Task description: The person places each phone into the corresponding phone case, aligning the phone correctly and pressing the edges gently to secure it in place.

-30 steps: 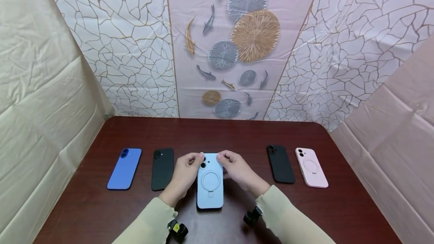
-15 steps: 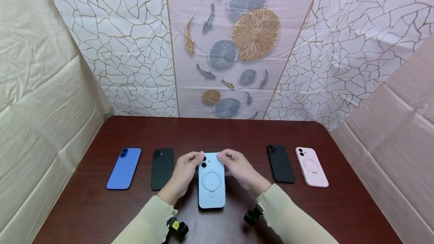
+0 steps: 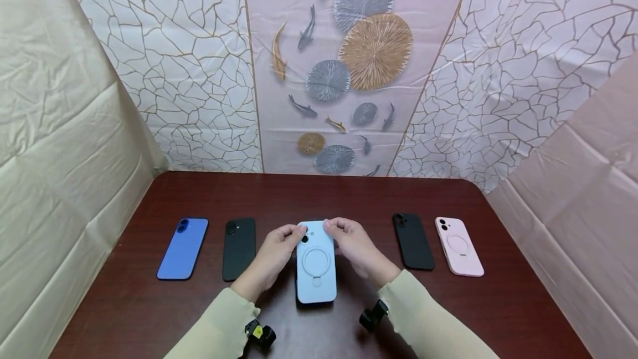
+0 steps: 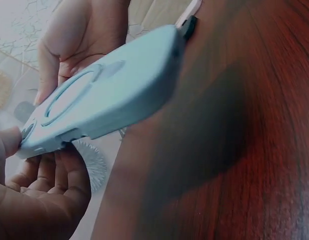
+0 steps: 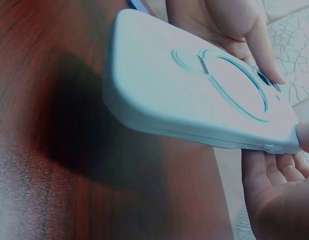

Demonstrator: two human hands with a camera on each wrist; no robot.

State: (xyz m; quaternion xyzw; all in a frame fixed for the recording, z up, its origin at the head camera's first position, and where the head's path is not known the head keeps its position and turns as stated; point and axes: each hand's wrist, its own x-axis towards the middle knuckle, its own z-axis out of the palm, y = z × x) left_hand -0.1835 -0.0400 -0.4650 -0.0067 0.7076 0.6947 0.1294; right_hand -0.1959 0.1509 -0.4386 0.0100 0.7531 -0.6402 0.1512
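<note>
A light blue phone case with a ring on its back and a camera cutout at the upper left is held between both hands, over the middle of the table. My left hand pinches its upper left corner, thumb on top beside the cameras and fingers curled underneath. At the upper right corner, my right hand grips it the same way. Both wrist views show the case tilted, its near end raised above its shadow on the wood. Whether a phone sits inside cannot be told.
On the left of the dark red table lie a blue phone and a black phone. A black phone case and a pink ring case lie on the right. Patterned cloth walls enclose the table.
The light blue case has shifted slightly right and away from me, with both hands still pinching its upper corners. The other phones and cases stay where they were.
</note>
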